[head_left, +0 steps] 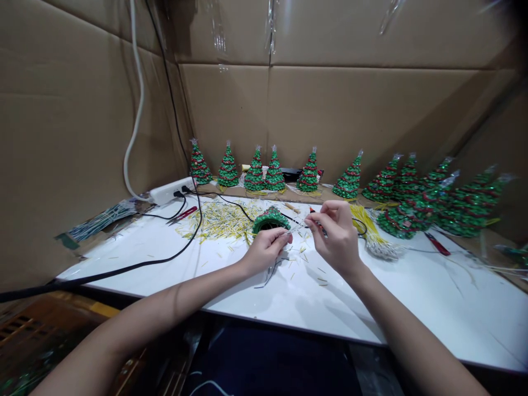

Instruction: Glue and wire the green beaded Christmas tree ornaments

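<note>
My left hand [264, 250] is closed on thin wires that trail down onto the white table [165, 253]. Just beyond its fingers a small green beaded Christmas tree [270, 219] lies on its side, hollow base toward me. My right hand [336, 236] is pinched around a thin tool with a red tip [312, 210], close to the wire ends held by the left hand. Both hands hover a little above the table, near its middle.
Several finished green trees [256, 171] stand along the cardboard back wall, more piled at right [437, 206]. Yellow wire clippings [218, 220], a yellow wire bundle [371, 231], a white power strip [169, 192], black cables [124, 269] and red-handled cutters [183, 214] lie about.
</note>
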`<state>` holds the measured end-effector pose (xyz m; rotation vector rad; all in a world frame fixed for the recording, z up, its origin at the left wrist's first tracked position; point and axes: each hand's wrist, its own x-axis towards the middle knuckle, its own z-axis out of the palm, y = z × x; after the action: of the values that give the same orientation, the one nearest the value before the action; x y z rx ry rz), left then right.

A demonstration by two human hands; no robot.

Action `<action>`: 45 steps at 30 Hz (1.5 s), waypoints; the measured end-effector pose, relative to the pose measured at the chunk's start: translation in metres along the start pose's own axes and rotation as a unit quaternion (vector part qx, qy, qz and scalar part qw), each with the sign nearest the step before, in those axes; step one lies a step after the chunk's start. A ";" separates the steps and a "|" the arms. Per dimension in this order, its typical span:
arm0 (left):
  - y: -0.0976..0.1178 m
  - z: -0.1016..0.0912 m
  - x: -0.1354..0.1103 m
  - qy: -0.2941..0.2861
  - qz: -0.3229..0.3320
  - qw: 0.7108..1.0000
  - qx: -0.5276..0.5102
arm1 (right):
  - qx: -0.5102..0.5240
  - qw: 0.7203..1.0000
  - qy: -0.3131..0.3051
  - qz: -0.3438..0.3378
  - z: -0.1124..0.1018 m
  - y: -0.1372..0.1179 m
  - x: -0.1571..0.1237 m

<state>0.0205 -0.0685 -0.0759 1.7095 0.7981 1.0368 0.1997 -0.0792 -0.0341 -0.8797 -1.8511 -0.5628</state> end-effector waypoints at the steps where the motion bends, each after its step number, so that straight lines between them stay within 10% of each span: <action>1: 0.000 0.000 0.000 0.001 0.000 1.000 0.000 | -0.005 1.000 0.004 -0.007 -0.001 0.000 0.000; 9: -0.003 0.002 -0.003 0.008 -0.001 1.000 0.004 | -0.004 0.988 0.133 0.081 -0.020 0.019 0.011; 31: 0.005 0.001 -0.003 0.003 0.113 0.982 0.149 | 0.002 0.988 -0.077 -0.133 0.000 -0.017 0.001; 37: 0.004 0.000 -0.003 0.001 0.074 0.986 0.149 | 0.009 0.989 -0.007 -0.146 -0.007 -0.008 0.005; 45: 0.001 0.000 -0.003 -0.018 0.039 0.992 0.119 | 0.003 0.991 0.130 0.024 -0.027 0.006 0.011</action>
<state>0.0193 -0.0716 -0.0757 1.9691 0.8660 0.9915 0.2171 -0.0909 -0.0124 -0.8040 -1.5911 -0.6101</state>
